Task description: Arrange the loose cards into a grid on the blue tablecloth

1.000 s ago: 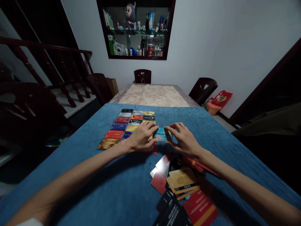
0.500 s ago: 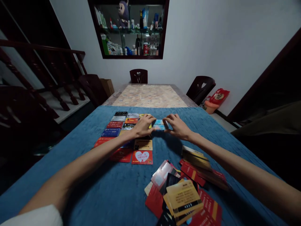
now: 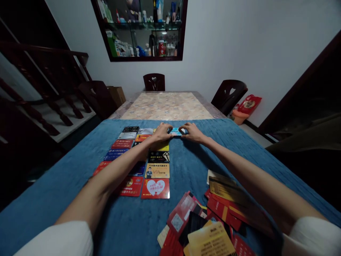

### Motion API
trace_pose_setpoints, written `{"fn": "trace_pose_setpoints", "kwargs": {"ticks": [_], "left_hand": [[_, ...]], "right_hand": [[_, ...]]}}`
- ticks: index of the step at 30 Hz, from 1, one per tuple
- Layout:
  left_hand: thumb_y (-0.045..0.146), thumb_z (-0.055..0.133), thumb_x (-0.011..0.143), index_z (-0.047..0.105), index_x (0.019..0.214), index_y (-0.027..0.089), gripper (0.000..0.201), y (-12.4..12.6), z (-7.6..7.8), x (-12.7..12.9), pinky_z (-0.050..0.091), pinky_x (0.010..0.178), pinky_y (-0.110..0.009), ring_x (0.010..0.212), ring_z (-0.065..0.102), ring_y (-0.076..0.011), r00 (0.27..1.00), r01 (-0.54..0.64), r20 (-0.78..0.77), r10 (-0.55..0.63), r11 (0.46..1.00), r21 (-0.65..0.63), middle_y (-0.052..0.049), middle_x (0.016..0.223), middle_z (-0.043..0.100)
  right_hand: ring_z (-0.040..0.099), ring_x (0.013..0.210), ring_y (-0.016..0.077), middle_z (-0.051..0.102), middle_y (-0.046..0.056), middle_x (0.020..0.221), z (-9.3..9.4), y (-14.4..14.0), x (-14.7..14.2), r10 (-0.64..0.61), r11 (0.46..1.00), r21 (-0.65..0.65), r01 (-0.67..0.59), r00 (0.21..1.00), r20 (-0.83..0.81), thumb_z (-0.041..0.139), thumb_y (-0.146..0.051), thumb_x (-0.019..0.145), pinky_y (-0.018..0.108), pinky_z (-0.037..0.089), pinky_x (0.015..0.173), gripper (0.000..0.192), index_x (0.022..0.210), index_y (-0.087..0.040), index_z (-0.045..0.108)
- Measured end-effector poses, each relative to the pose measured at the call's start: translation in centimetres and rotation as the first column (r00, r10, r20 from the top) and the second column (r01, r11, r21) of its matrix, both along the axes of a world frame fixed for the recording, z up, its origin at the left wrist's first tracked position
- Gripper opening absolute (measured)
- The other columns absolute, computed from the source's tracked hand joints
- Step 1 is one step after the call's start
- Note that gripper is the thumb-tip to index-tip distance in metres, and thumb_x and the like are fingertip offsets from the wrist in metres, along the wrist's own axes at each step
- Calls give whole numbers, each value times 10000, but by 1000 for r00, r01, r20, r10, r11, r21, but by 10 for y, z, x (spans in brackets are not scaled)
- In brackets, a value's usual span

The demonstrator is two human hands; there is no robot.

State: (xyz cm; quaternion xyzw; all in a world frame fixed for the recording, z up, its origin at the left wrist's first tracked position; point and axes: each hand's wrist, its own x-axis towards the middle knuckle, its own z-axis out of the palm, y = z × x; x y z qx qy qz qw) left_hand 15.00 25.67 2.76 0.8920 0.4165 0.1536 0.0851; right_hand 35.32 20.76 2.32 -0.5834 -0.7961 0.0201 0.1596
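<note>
A light-blue card [image 3: 176, 132] lies near the far edge of the blue cloth, at the top of a new column. My left hand [image 3: 162, 133] grips its left end between thumb and fingers. On the opposite end, my right hand [image 3: 192, 132] pinches the card the same way. To the left are columns of laid-out cards, among them a red card with a white heart [image 3: 155, 188], a gold VIP card [image 3: 157, 170] and a black card [image 3: 159, 157]. My left forearm hides part of these columns.
Nearer to me on the right lies a loose heap of cards, with a gold card [image 3: 211, 240] on top and red cards [image 3: 223, 211] beside it. The blue cloth [image 3: 186, 170] covers the near part of the table [image 3: 170, 105]. Chairs [image 3: 229, 96] stand around it.
Both hands have moved farther away across the cloth, carrying the light-blue card toward the far edge. The view has shifted slightly, and more of the laid-out cards shows.
</note>
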Motion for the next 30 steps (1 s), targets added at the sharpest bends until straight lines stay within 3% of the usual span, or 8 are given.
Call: {"fn": "trace_pose_setpoints", "kwargs": {"ticks": [5, 12, 30], "left_hand": [[314, 683, 731, 690, 1144, 177, 435, 16, -1, 6, 425, 1014, -412, 1171, 505, -301, 999, -30, -25, 29, 999, -38, -71, 1145, 691], [347, 678, 748, 694, 1170, 184, 453, 20, -3, 11, 405, 1017, -456, 1252, 446, -342, 995, -84, -62, 81, 994, -64, -97, 1142, 679], [326, 652, 770, 721, 1118, 197, 378, 19, 0, 14, 365, 1015, -515, 1276, 387, -369, 992, -61, -115, 54, 997, -57, -117, 1146, 669]], "right_hand": [[547, 1158, 266, 627, 127, 1211, -3, 18, 3, 7, 1000, -27, -8, 1000, -18, 665, -213, 788, 390, 357, 1041, 363, 1148, -199, 712], [595, 1089, 254, 659, 114, 1190, -8, 30, 7, -6, 998, -60, 4, 999, -45, 655, -209, 778, 347, 411, 991, 386, 1158, -205, 722], [648, 1071, 256, 719, 52, 1180, -17, 34, 10, -74, 990, -128, 55, 987, -145, 663, -247, 778, 331, 482, 934, 420, 1192, -225, 723]]}}
